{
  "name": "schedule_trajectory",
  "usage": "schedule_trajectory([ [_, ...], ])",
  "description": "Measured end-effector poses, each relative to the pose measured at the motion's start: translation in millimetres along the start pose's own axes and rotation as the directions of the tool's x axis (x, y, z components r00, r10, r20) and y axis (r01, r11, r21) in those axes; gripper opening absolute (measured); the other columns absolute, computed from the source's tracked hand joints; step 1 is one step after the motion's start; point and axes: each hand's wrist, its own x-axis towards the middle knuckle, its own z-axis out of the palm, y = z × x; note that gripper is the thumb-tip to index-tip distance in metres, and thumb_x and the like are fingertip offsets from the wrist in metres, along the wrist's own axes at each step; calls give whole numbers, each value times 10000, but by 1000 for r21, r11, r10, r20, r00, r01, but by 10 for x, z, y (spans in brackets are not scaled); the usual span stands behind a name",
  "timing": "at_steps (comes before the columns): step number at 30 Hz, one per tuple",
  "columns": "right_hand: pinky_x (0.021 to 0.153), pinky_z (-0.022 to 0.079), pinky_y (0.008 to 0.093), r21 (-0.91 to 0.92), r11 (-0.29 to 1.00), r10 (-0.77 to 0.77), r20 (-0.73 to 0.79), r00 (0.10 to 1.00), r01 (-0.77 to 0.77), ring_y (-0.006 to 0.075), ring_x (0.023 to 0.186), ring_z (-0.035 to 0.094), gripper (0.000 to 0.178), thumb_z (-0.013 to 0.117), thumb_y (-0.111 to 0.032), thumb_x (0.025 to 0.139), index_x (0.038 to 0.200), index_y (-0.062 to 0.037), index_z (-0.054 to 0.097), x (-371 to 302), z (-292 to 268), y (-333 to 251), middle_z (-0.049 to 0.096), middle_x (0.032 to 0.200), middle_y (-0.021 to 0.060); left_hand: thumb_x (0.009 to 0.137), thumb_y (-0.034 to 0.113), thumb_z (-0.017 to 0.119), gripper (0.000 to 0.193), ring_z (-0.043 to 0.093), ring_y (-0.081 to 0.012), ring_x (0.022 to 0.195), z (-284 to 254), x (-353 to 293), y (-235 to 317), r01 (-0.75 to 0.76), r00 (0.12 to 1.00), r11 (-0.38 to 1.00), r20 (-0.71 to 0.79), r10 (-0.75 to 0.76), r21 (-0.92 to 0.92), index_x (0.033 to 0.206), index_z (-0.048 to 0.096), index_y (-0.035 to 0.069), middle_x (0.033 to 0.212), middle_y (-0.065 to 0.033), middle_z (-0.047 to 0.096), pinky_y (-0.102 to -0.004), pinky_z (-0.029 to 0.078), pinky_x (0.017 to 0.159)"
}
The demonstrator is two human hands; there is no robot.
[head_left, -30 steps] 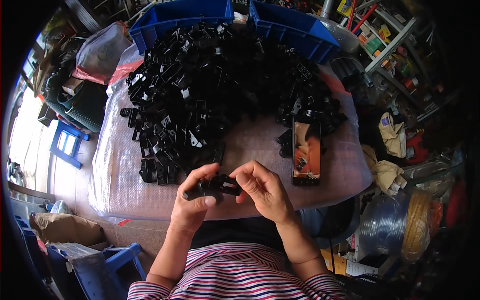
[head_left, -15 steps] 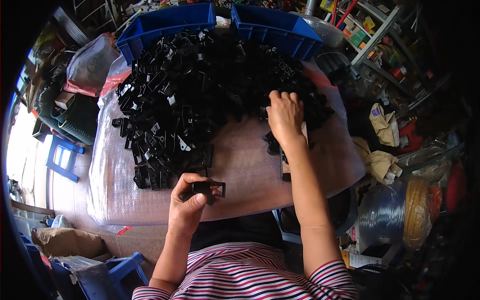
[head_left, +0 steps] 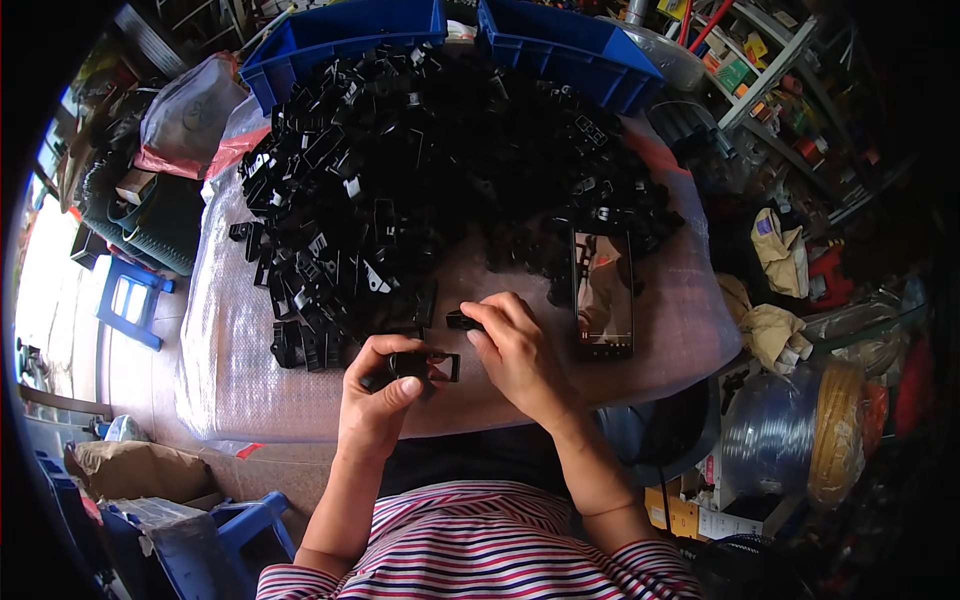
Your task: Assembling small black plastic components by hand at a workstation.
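Near the table's front edge, my left hand [head_left: 378, 388] grips a black plastic part with a rectangular open frame [head_left: 448, 367] sticking out to the right. Just right of it, my right hand [head_left: 515, 350] pinches a small black plastic piece [head_left: 463, 320] between thumb and fingers. The two pieces are close but apart. Beyond both hands spreads a big heap of black plastic parts [head_left: 330, 210], many of them frame-shaped or blocky. A phone [head_left: 604, 295] with a lit screen lies on the table to the right of my right hand, against the heap.
Clear bubble-type plastic sheeting [head_left: 230, 370] covers the table. Two blue bins [head_left: 345, 38] stand behind the heap. A blue stool [head_left: 135, 300] is on the floor at left. Wrapped coils of tubing [head_left: 770, 430] and crumpled paper bags [head_left: 770, 330] are at right, below a cluttered metal shelf [head_left: 770, 70].
My right hand has come back from the right side of the heap toward my left hand, now with a small black piece. The phone is uncovered. My left hand keeps its part.
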Motion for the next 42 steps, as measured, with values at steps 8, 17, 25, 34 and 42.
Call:
schedule_trajectory([
  [8,696,476,266,257,962,120,-84,989,-95,179,783,586,293,711,-112,812,1077,-7,643,-75,-411,-362,618,951,86,708,129,801,435,626,-213,898,93,26,12,79,996,972,-60,-67,223,1062,582,2,996,-101,626,-323,528,782],
  [17,636,478,297,142,988,-58,3,998,58,207,795,559,319,739,-110,760,1063,-43,662,-139,-241,-363,578,910,69,709,167,805,420,581,-137,928,110,-16,-8,70,994,934,-98,-37,351,1054,607,31,1013,-49,630,-270,455,849],
  [25,785,490,256,612,761,140,168,976,-215,137,958,570,337,721,-77,810,1111,-17,581,-265,-92,-287,588,1058,57,743,87,763,282,578,-160,991,92,-94,-36,-57,996,921,-40,78,386,981,623,30,1016,-61,644,-301,432,918],
  [34,876,468,314,430,891,63,192,979,-142,210,1016,571,344,679,-101,846,1149,-2,551,74,-189,-100,620,1053,95,783,8,655,251,623,-206,886,84,-44,66,-65,987,998,-149,63,-9,1016,569,40,971,-152,658,-317,503,788],
  [42,765,475,407,-482,875,65,33,997,-41,335,899,551,139,625,-60,812,938,-22,579,526,76,292,525,1002,137,920,309,512,367,632,-314,986,-387,766,1127,-7,994,908,-104,-41,-420,1140,566,20,1055,-159,643,-427,556,752],
])
